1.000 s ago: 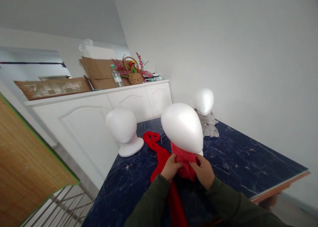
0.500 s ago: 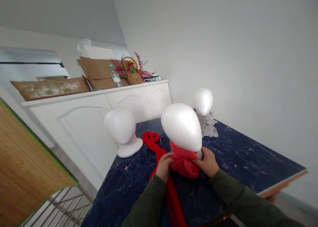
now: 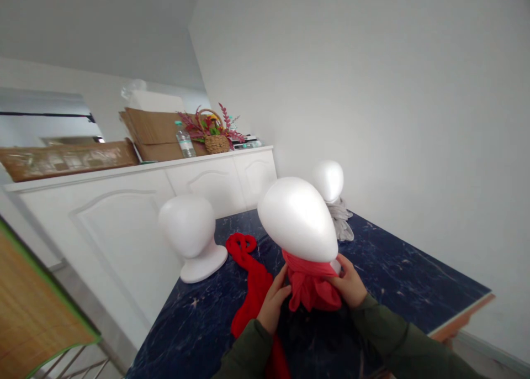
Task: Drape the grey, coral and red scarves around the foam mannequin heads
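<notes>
A white foam mannequin head (image 3: 296, 216) stands tilted in front of me on the dark blue marbled table. Around its neck is a coral-red scarf (image 3: 312, 290), bunched below the chin. My left hand (image 3: 274, 300) rests at the scarf's left side, thumb and fingers apart; the fingertips are partly hidden. On the right, my right hand (image 3: 350, 282) pinches the scarf's edge between thumb and fingers close to the neck. A brighter red scarf (image 3: 254, 290) lies lengthwise on the table, partly under my left hand and sleeve.
A bare white mannequin head (image 3: 188, 224) stands at the left table edge. Another mannequin head (image 3: 330, 179) at the back wears a grey scarf (image 3: 342, 221). Behind is a white cabinet (image 3: 120, 202) with cardboard boxes (image 3: 155, 138), a bottle (image 3: 185, 141) and a flower basket (image 3: 217, 143).
My left hand has loosened from the scarf's upper edge and its fingers have spread. The scarf's lower folds now hang wider. The camera view has shifted slightly.
</notes>
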